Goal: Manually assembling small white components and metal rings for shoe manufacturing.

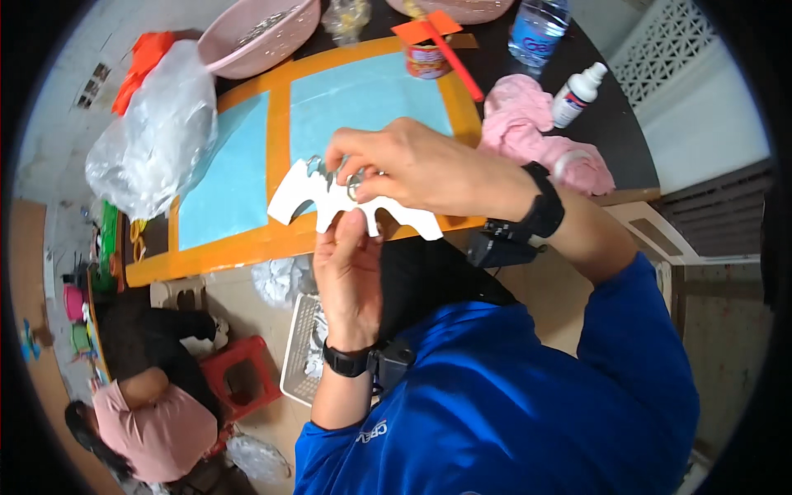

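Observation:
A flat white piece (289, 198) with scalloped cut-outs is held above the near edge of the table. My left hand (348, 268) grips its lower edge from below, thumb on the front face. Over the upper part of the piece, my right hand (417, 165) has its fingers bent round a silvery metal ring (353, 186). A second shiny ring (313, 164) sits at the piece's upper left edge, beside my right fingertips. Whether the rings are fastened to the piece cannot be made out; my right fingers cover part of them.
Light blue sheets (355, 95) framed by orange tape (279, 124) cover the tabletop. Around it are a pink basin (227, 45), clear bag (157, 132), can (426, 62), water bottle (536, 37), white bottle (577, 97) and pink cloth (520, 115). Below stands a white basket (295, 351); a person (157, 417) sits left.

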A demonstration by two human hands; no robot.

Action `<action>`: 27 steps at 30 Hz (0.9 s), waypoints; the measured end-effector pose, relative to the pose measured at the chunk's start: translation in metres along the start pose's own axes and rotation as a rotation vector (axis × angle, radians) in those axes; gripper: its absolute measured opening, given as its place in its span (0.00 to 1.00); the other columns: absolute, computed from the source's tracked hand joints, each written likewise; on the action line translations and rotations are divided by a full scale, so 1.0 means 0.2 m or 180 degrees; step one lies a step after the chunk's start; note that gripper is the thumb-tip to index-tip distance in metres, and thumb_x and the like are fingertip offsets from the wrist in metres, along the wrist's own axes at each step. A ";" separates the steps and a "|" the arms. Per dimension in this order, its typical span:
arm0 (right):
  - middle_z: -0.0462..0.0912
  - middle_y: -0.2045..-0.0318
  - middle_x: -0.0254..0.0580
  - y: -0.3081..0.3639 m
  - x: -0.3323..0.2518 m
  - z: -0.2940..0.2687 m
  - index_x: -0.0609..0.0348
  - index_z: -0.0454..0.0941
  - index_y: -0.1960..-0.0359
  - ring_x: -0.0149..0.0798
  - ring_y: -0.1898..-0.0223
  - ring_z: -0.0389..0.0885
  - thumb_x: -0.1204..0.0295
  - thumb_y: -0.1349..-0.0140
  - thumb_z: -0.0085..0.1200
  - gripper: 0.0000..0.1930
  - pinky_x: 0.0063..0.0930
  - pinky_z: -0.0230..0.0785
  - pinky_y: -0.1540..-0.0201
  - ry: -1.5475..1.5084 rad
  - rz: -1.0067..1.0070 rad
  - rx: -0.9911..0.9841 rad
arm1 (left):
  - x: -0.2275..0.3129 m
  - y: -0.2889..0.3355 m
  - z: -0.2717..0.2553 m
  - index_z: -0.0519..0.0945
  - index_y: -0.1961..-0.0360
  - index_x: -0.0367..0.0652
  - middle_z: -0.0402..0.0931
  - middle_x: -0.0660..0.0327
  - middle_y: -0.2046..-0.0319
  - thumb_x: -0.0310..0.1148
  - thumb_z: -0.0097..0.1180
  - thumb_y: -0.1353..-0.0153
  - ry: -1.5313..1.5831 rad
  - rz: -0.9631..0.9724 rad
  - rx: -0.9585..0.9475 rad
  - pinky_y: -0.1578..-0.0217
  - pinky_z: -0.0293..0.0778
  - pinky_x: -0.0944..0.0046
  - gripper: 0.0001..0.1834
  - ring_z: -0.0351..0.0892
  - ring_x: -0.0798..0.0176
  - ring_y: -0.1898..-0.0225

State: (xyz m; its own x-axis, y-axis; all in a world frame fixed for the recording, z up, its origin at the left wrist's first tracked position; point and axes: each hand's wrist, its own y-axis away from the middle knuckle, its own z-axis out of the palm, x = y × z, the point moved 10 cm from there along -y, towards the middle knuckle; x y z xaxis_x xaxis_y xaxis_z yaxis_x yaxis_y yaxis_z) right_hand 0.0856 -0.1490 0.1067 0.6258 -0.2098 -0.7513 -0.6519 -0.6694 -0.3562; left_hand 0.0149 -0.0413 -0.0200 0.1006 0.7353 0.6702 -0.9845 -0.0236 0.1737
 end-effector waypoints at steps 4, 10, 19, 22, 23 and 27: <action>0.92 0.56 0.57 0.00 0.02 0.01 0.63 0.75 0.47 0.57 0.53 0.93 0.79 0.34 0.61 0.15 0.40 0.85 0.51 0.0009 0.0186 -0.0043 | 0.02 0.02 0.03 0.81 0.41 0.46 0.86 0.66 0.46 0.31 0.65 0.24 -0.0083 0.0006 0.0314 0.43 0.79 0.62 0.14 0.84 0.72 0.49; 0.92 0.53 0.59 0.01 0.01 0.03 0.63 0.75 0.47 0.55 0.48 0.92 0.80 0.34 0.62 0.15 0.40 0.85 0.50 -0.0120 -0.0030 -0.0045 | 0.04 0.01 0.00 0.82 0.40 0.44 0.87 0.66 0.47 0.29 0.65 0.25 -0.0165 0.0113 0.0450 0.42 0.78 0.63 0.15 0.85 0.71 0.46; 0.91 0.58 0.52 0.00 0.04 0.04 0.66 0.79 0.50 0.54 0.57 0.91 0.77 0.35 0.64 0.13 0.42 0.82 0.54 -0.0337 0.0066 0.0084 | 0.07 0.02 0.01 0.82 0.39 0.49 0.87 0.71 0.47 0.32 0.63 0.23 -0.0425 0.0363 0.0335 0.45 0.77 0.62 0.14 0.83 0.74 0.48; 0.89 0.62 0.48 0.01 0.09 0.02 0.65 0.82 0.54 0.52 0.61 0.89 0.74 0.35 0.65 0.11 0.41 0.79 0.56 -0.0474 0.0383 0.0263 | 0.07 0.00 -0.04 0.82 0.40 0.49 0.87 0.70 0.47 0.32 0.64 0.23 -0.0462 0.0471 0.0371 0.44 0.77 0.62 0.14 0.83 0.74 0.47; 0.89 0.64 0.47 0.01 0.11 0.01 0.64 0.83 0.55 0.51 0.61 0.88 0.73 0.35 0.65 0.10 0.41 0.78 0.56 -0.0558 0.0531 0.0331 | 0.07 0.00 -0.05 0.82 0.39 0.49 0.87 0.69 0.47 0.31 0.64 0.24 -0.0422 0.0479 0.0393 0.44 0.77 0.63 0.14 0.83 0.73 0.47; 0.86 0.61 0.43 0.04 -0.04 -0.04 0.61 0.86 0.63 0.48 0.55 0.83 0.72 0.38 0.66 0.06 0.41 0.77 0.51 0.0584 -0.0376 0.0650 | 0.08 0.00 -0.04 0.82 0.39 0.44 0.86 0.66 0.47 0.27 0.63 0.24 -0.0341 0.0570 0.0468 0.43 0.78 0.64 0.15 0.84 0.71 0.46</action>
State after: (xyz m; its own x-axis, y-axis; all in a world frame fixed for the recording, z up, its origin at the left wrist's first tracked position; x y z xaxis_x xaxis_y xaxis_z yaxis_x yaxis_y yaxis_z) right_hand 0.0786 -0.1583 0.1131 0.7573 -0.2765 -0.5916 -0.6310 -0.5435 -0.5536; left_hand 0.0144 -0.0242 -0.0159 -0.0511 0.6347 0.7711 -0.9573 -0.2511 0.1432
